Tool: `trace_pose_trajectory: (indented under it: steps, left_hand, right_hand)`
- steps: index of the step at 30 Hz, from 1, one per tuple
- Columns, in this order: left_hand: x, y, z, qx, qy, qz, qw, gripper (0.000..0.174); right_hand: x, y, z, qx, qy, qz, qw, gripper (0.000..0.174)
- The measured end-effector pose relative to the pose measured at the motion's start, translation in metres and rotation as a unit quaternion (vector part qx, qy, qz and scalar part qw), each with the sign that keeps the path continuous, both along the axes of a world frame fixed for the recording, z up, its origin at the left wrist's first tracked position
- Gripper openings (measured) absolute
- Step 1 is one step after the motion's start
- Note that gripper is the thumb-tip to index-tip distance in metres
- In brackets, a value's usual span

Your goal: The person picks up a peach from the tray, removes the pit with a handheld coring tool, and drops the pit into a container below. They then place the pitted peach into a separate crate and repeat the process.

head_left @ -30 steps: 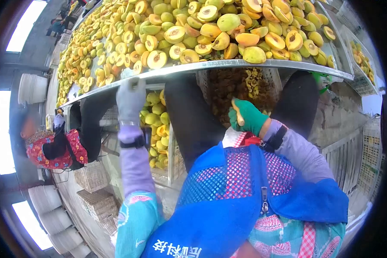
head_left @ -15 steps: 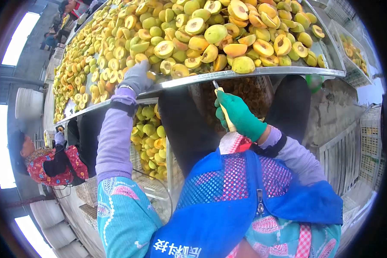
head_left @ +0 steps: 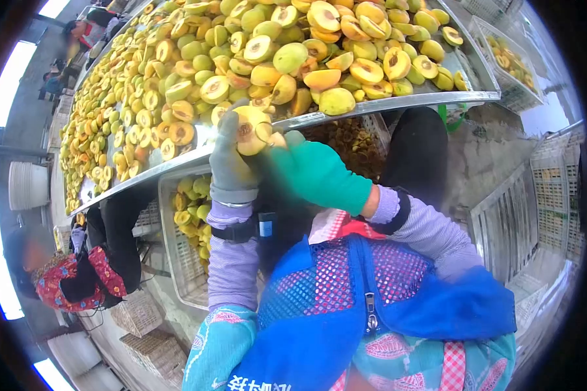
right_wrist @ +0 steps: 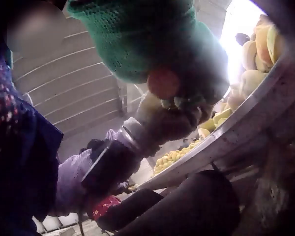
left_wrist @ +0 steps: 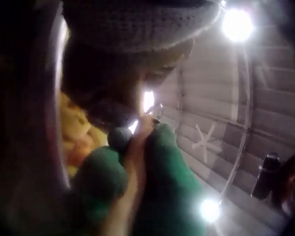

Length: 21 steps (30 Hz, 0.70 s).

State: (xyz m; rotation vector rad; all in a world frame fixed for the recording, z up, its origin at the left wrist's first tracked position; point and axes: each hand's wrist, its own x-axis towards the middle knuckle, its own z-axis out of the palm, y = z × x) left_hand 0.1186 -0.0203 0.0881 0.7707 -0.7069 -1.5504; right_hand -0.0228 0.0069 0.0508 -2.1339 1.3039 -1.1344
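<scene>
In the head view my left hand (head_left: 233,159), in a grey glove, holds a yellow peach half (head_left: 250,132) with its cut face up, close over the table edge. My right hand (head_left: 323,171), in a green glove, meets it from the right. It grips a wooden-handled tool (left_wrist: 133,172), which the left wrist view shows running up between the green fingers to a thin metal end near the fruit. The round butt of the handle shows below the green glove in the right wrist view. The fruit's underside is dark and blurred in the left wrist view.
A metal-rimmed table (head_left: 398,104) bears a large heap of halved peaches (head_left: 195,65). Below it stand a crate of peach halves (head_left: 176,260) and a bin of brown scraps (head_left: 352,140) between the knees. Another person (head_left: 72,274) sits at the left.
The left hand reached to the heap, took a peach half and brought it back right. The right hand moved left with the tool up to the fruit. The head view shifted somewhat.
</scene>
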Motion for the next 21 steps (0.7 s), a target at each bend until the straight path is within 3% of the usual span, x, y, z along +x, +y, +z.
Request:
trace_pose_trajectory:
  steps: [4,6,8,10,11,13,16,18,19,21]
  left_hand:
    - [-0.007,-0.001,-0.005,-0.025,-0.081,0.062,0.994,0.039]
    - [-0.011,0.0,-0.013,-0.111,-0.226,0.099,0.963,0.036]
    - [-0.011,0.0,-0.017,-0.134,-0.263,0.115,0.949,0.034]
    - [-0.01,-0.001,-0.014,-0.101,-0.196,0.111,0.969,0.032]
    - [-0.011,0.0,-0.016,-0.13,-0.256,0.128,0.949,0.035]
    - [-0.017,0.0,-0.018,-0.188,-0.369,0.159,0.896,0.041]
    - [-0.01,-0.002,-0.026,-0.343,-0.606,0.231,0.679,0.039]
    - [-0.023,0.006,-0.006,-0.19,-0.375,0.183,0.889,0.035]
    - [-0.027,0.01,0.001,-0.103,-0.241,0.151,0.953,0.034]
    - [-0.026,0.005,-0.005,-0.136,-0.303,0.199,0.922,0.033]
  right_hand:
    - [-0.003,0.0,0.002,0.003,-0.023,-0.008,1.0,0.033]
    - [-0.001,-0.002,0.0,0.016,-0.027,-0.001,0.999,0.033]
    - [0.0,-0.001,-0.001,-0.017,0.001,0.003,1.0,0.032]
    - [-0.001,0.001,0.001,-0.097,0.059,0.002,0.994,0.033]
    - [-0.001,0.003,-0.001,-0.095,0.062,0.012,0.993,0.033]
    - [-0.003,0.003,-0.005,-0.094,0.069,0.03,0.993,0.034]
    - [0.003,0.012,0.005,0.107,-0.093,0.085,0.986,0.038]
    - [0.004,0.013,0.013,0.205,-0.165,0.108,0.959,0.04]
    - [0.004,0.013,0.018,0.247,-0.193,0.118,0.942,0.039]
    - [0.005,0.014,0.024,0.328,-0.25,0.14,0.9,0.038]
